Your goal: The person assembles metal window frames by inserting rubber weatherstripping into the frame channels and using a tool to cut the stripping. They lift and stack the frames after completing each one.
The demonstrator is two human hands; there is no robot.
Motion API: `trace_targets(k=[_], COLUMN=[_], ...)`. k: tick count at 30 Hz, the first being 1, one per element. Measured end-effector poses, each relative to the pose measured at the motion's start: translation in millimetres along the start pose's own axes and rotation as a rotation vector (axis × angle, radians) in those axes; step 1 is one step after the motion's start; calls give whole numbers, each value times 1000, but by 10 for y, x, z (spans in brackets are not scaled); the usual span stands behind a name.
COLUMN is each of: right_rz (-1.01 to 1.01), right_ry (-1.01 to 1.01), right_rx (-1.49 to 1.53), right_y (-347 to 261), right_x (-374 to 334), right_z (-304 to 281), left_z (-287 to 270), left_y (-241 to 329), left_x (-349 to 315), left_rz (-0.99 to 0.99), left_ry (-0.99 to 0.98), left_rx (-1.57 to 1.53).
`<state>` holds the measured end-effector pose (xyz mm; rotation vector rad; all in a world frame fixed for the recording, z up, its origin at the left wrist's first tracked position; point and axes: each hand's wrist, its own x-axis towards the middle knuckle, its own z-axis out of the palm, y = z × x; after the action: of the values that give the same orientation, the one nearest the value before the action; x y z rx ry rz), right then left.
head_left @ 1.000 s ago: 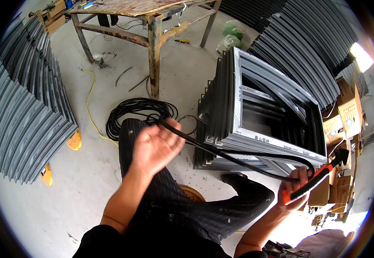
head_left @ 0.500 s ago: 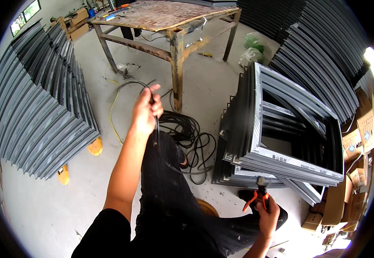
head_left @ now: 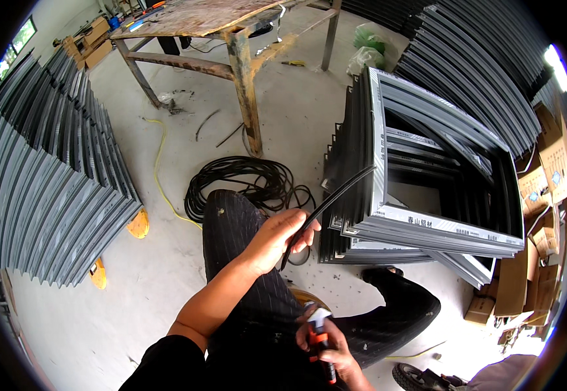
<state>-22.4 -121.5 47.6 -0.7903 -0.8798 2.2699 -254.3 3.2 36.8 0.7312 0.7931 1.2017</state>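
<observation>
My left hand (head_left: 273,240) is closed around a black rubber strip (head_left: 343,189) in front of my raised knee. The strip's upper end reaches up and right to the near stack of window frames (head_left: 380,150), seen against its left side; whether it touches cannot be told. Its lower end hangs just below my fingers. Low in the middle, by my lap, my right hand (head_left: 339,352) grips orange-and-black-handled pliers (head_left: 320,339), their head pointing up and their handles held together. A loose coil of the same black strip (head_left: 231,176) lies on the floor beyond my knee.
Stacked grey frames stand at the left (head_left: 55,189) and far right (head_left: 472,72). Ahead is a worn wooden-topped table (head_left: 192,19) on rusty legs. Cardboard boxes (head_left: 544,215) line the right side. A yellow cord (head_left: 161,146) and short strip offcuts (head_left: 206,124) lie on the floor.
My left hand has moved right and down, with the strip now slanting toward the frames. My right hand has drawn the pliers left toward my lap, and their spread handles have come together.
</observation>
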Motion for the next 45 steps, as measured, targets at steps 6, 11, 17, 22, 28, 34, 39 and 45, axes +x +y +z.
trace_targets(k=[6,11,17,22,28,34,39,45], right_rz=[-54,73,-25,-151,-174,-200,-235,-261], right_ry=[94,270,435,403,373,371,402,415], right_rx=[693,113,-847,-1065,-1235,-1263,-1305,-1346], right_y=[-82,-367,-402,-290,-318,-354,-371,-383], right_x=[126,136,240,276,334,326,325,328], right_z=[-278,-428,-558,-621,-592,-583,-549,-533], left_z=[211,376,476,528,513,550,556,557], left_y=[-108,-311,-507,-447,-493,-460,-448,-443], left_x=[-88,-72,-245,-307,-336,-363,-366,-364], left_rz=[-12,96,196,294,421,400,397,394], left_ry=[-74,-51,2,64,65,54,42,26], left_rx=[197,603,867,1058,1209,1314,1344,1391])
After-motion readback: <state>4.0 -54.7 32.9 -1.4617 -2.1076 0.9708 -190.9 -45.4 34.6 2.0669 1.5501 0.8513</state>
